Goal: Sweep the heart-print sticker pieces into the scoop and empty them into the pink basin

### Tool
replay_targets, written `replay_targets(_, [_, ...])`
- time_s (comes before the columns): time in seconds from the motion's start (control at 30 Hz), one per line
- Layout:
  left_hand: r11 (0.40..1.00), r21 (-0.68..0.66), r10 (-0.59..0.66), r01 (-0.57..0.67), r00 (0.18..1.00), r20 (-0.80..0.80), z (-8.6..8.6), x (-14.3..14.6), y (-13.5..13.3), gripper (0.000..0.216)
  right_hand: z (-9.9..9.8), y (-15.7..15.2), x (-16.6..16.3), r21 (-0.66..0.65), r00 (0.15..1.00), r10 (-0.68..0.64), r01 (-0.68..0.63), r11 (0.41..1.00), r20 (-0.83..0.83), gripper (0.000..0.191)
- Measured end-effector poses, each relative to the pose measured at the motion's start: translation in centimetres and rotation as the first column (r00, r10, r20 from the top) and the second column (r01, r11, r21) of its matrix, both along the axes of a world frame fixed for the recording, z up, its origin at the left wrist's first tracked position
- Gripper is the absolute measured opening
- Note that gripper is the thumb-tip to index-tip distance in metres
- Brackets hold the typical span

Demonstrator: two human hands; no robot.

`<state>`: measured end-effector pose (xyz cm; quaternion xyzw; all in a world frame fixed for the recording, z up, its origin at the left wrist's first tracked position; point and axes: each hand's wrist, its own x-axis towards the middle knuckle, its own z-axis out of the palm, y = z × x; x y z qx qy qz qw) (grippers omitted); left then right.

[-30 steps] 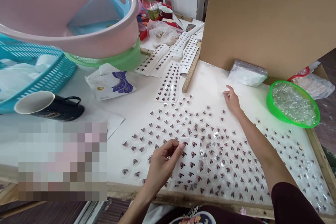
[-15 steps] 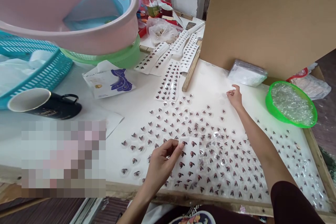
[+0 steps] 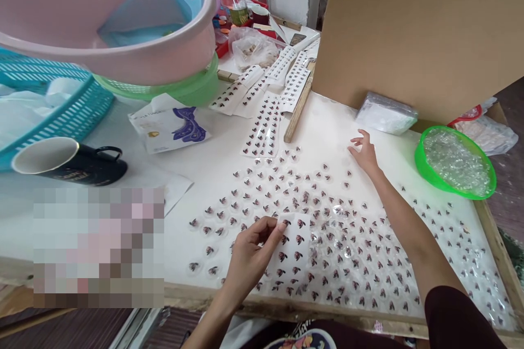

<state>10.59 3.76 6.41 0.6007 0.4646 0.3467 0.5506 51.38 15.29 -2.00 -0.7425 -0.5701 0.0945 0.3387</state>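
Plainly, the left hand (image 3: 252,253) pinches one printed sheet (image 3: 295,255); the right hand (image 3: 365,154), fingers parted, is near one wrapped pack (image 3: 385,114).

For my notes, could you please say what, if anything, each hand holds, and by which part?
The left hand pinches the sheet near its upper left corner. Whether the right hand holds anything is unclear.

The left hand (image 3: 256,248) hides part of the sheet (image 3: 295,255) — the frame crops the pink basin (image 3: 164,65).
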Motion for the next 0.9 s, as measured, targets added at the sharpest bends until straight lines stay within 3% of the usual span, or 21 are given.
replay_targets(0.17, [1.000,0.018,-0.015,0.015,1.000,0.002,0.0,0.2,-0.1,0.034,0.3,1.1,0.8,0.029,0.999,0.013,-0.012,1.000,-0.041,0.069])
replay_targets(0.33, [1.000,0.016,-0.005,0.005,1.000,0.009,-0.1,-0.1,0.0,0.034,0.2,1.1,1.9,-0.039,0.993,-0.105,0.107,0.993,0.060,0.068])
replay_targets(0.5, [1.000,0.009,-0.009,0.008,1.000,0.009,-0.1,-0.1,0.1,0.034,0.0,-0.7,0.8,-0.012,0.988,0.111,-0.111,0.994,0.109,0.065])
replay_targets(0.57, [1.000,0.008,-0.018,0.018,1.000,0.011,-0.2,0.2,0.1,0.034,0.0,-1.1,0.1,-0.035,0.985,0.145,-0.143,0.989,0.093,0.057])
replay_targets(0.67, [1.000,0.009,-0.026,0.025,1.000,0.007,-0.2,0.4,0.1,0.035,-0.1,-1.2,-0.4,-0.031,0.993,0.111,-0.110,0.993,0.040,0.053])
replay_targets(0.8, [1.000,0.007,-0.011,0.011,1.000,-0.003,-0.4,0.4,0.1,0.036,-0.1,-1.0,-0.2,-0.055,0.996,0.067,-0.070,0.996,-0.060,0.065])
replay_targets(0.9, [1.000,0.004,-0.016,0.016,1.000,-0.004,-0.4,0.4,0.1,0.036,-0.1,-1.2,0.4,-0.035,1.000,-0.009,0.009,0.999,-0.018,0.065])
